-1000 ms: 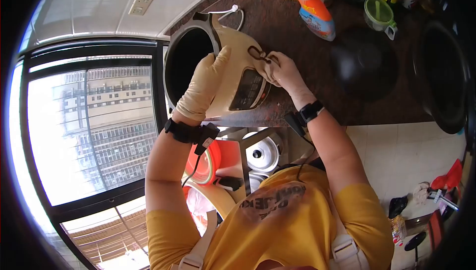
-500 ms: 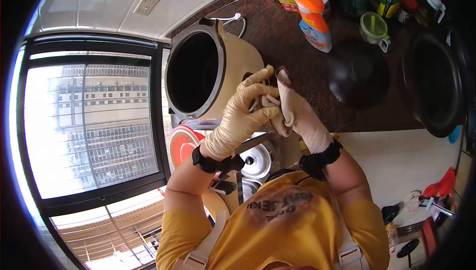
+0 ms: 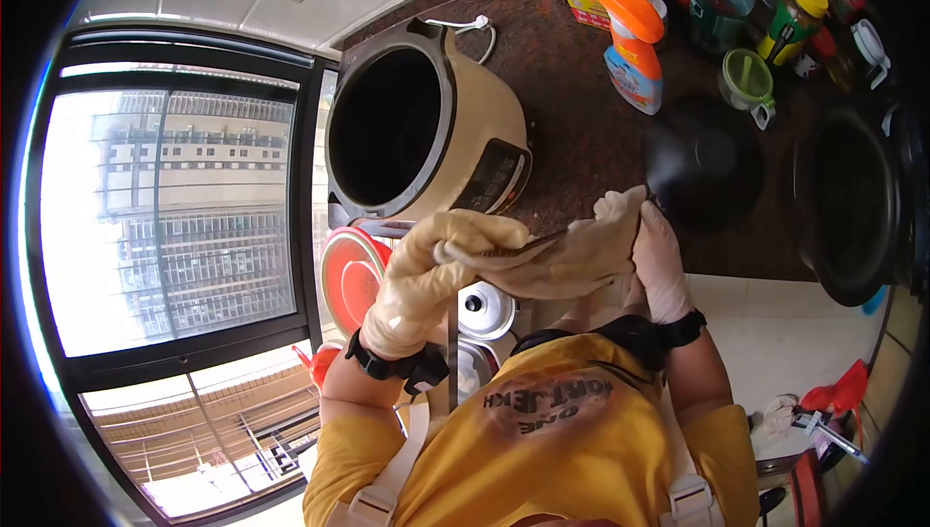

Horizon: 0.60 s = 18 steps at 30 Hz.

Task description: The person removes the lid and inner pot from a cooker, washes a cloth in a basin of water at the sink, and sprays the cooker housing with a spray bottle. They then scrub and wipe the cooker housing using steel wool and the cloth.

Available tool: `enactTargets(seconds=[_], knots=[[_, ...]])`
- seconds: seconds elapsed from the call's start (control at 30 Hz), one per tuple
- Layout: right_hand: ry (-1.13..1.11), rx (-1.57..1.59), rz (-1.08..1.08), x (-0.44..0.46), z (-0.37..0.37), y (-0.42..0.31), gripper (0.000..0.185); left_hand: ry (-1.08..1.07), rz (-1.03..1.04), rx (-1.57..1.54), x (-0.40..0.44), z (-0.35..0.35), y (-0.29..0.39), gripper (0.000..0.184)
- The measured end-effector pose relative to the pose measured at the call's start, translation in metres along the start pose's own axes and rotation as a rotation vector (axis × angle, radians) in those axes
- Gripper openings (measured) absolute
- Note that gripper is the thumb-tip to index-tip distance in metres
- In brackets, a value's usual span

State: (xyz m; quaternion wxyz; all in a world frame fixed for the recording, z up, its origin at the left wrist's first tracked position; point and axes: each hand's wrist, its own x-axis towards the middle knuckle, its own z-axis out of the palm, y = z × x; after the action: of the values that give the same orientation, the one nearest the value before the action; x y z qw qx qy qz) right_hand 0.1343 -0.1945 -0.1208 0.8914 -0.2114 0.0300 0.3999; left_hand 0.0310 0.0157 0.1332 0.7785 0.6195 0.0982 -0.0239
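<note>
- The cream-gloved left hand (image 3: 417,270) is closed firmly on one end of a beige cloth (image 3: 567,270).
- The pale-gloved right hand (image 3: 661,261) grips the other end, its fingers bunched at the cloth's corner.
- The cloth hangs stretched and creased between both hands, near the front edge of the dark worktop (image 3: 572,154).
- A beige cooker (image 3: 489,110) stands on the worktop just beyond the left hand, its dark mouth open and its control panel (image 3: 496,178) on the near side.
- Beyond the right hand lies a black round object (image 3: 705,164); a dark oval pan (image 3: 848,202) sits farther right.
- Towards the back stand an orange-and-blue spray bottle (image 3: 635,57), a green lidded cup (image 3: 747,81) and a yellow-capped jar (image 3: 796,21).
- Lower down, a red basin (image 3: 351,275) shows beside the left hand, and a silver lid (image 3: 489,314) shows below the cloth.
- A black-framed window (image 3: 184,227) fills the left side.
</note>
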Motion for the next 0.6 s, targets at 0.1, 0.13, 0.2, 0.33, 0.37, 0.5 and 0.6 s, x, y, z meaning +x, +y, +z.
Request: enactTargets(seconds=[0.1, 0.13, 0.2, 0.33, 0.37, 0.5, 0.6], knots=[[0.161, -0.627, -0.136, -0.019, 0.028, -0.034, 0.039, -0.119, 0.127, -0.017, -0.011, 0.003, 0.005, 0.025], [0.231, -0.634, -0.171, -0.024, 0.024, -0.040, 0.040, -0.115, 0.135, -0.023, -0.013, 0.007, 0.005, 0.025], [0.221, -0.671, -0.186, -0.036, 0.018, -0.050, 0.041, -0.030, 0.057, 0.040, -0.018, 0.017, 0.006, 0.026], [-0.239, -1.035, -0.195, -0.062, 0.066, -0.060, 0.069, 0.015, -0.095, 0.107, -0.013, 0.049, -0.017, 0.030], [-0.312, -0.953, -0.101, -0.069, 0.081, -0.054, 0.076, -0.094, -0.091, 0.139, -0.011, 0.055, -0.024, 0.030], [-0.385, -1.043, -0.218, -0.094, 0.113, -0.035, 0.066, -0.354, 0.045, 0.242, -0.011, 0.065, -0.052, 0.034], [-0.261, -1.112, -0.218, -0.134, 0.099, -0.034, 0.034, -0.242, -0.182, -0.018, -0.009, 0.082, -0.053, 0.043]])
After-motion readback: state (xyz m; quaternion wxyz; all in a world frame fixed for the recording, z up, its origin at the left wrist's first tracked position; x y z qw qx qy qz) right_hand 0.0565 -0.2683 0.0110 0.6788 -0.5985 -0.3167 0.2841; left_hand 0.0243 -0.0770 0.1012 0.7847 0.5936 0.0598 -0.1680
